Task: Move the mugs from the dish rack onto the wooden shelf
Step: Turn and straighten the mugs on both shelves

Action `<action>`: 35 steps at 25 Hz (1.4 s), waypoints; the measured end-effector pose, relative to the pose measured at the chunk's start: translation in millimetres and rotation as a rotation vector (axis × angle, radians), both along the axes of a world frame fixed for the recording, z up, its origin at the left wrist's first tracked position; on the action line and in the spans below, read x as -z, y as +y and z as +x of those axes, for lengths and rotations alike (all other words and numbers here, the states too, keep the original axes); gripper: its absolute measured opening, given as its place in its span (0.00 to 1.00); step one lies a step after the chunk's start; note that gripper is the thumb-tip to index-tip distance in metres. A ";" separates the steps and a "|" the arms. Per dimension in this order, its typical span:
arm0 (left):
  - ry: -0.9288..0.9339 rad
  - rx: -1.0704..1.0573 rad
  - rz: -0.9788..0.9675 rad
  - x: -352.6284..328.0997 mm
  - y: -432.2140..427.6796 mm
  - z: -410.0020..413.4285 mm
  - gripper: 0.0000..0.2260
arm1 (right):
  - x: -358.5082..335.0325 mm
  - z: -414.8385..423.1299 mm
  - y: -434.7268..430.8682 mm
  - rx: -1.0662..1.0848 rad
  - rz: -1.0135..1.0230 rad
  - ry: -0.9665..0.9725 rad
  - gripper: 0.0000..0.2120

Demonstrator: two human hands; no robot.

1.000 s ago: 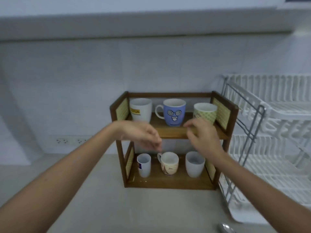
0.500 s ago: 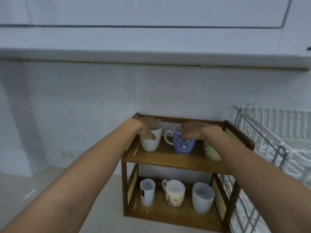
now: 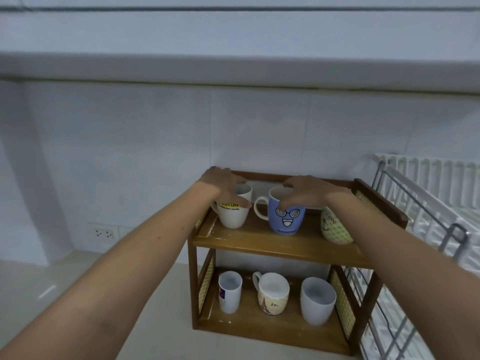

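Observation:
A two-tier wooden shelf point(image 3: 275, 242) stands on the counter against the wall. On its upper board sit a white mug with a yellow label point(image 3: 233, 214), a blue mug with a cartoon face point(image 3: 285, 216) and a green-patterned mug point(image 3: 333, 229). My left hand point(image 3: 224, 187) grips the white mug's rim from above. Over the rim of the blue mug, my right hand point(image 3: 305, 192) closes its fingers. Three more mugs stand on the lower board: a slim white one point(image 3: 230, 291), a cream printed one point(image 3: 272, 293) and a plain white one point(image 3: 317, 300).
A white dish rack point(image 3: 428, 193) with a grey wire frame stands right beside the shelf; no mugs show in its visible part. Wall sockets point(image 3: 104, 233) sit low on the tiled wall at left. A cabinet underside overhangs the shelf.
Both hands rose from in front of the lower shelf to the upper board and settled on the white and blue mugs. My view tilted upward.

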State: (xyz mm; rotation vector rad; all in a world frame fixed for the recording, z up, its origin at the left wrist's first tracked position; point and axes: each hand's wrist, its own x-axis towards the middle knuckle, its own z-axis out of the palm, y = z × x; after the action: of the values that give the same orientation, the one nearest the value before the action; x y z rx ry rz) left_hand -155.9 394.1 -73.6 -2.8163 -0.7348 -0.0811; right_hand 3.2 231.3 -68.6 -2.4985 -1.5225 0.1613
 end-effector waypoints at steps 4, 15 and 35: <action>-0.003 -0.092 0.005 2.8 3.1 3.9 0.41 | 4.6 -1.2 1.0 -0.037 0.035 0.051 0.40; -0.115 0.190 -0.154 1.0 -44.2 36.1 0.38 | -28.2 28.8 -62.2 0.424 -0.467 -0.192 0.36; -0.162 0.143 -0.265 22.5 -69.4 57.3 0.33 | -15.7 33.3 -64.5 0.189 -0.435 -0.334 0.39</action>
State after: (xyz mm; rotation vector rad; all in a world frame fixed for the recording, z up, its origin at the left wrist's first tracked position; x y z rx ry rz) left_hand -98.7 324.7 -96.1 -3.1437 -0.6161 -0.2571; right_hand 36.5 166.8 -52.8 -3.1317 -1.4809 0.0480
